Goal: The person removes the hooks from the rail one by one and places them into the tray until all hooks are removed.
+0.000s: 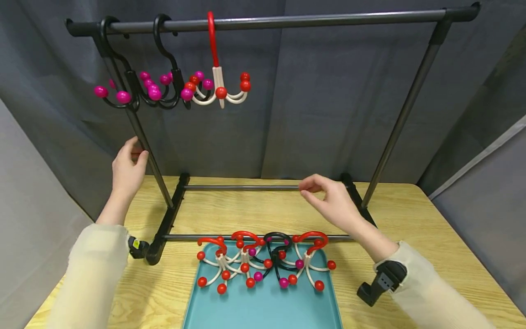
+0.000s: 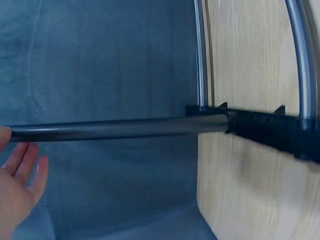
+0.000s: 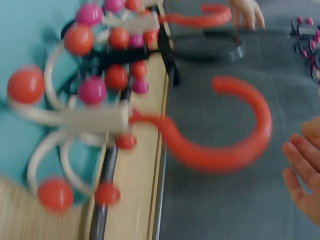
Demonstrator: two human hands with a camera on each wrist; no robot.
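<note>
My left hand (image 1: 128, 169) is beside the left upright (image 1: 144, 141) of a dark metal rack, fingers relaxed right at the pole. In the left wrist view, its fingers (image 2: 25, 165) lie along the pole's lower side. My right hand (image 1: 328, 198) hovers over the table before the rear lower bar, fingers loosely bent and holding nothing. Nearest to it, three red-hooked hangers (image 1: 307, 260) with white arms and red balls lie with a black hanger (image 1: 275, 256) with magenta balls. In the right wrist view, a red hook (image 3: 215, 157) rises close to the hand.
A blue tray (image 1: 263, 315) under those hangers stands at the table's front. From the left part of the top rail (image 1: 328, 20) hang two black hangers (image 1: 176, 77) with magenta balls and a red-hooked white hanger (image 1: 218, 77). Grey curtain (image 1: 328, 114) backs the rack.
</note>
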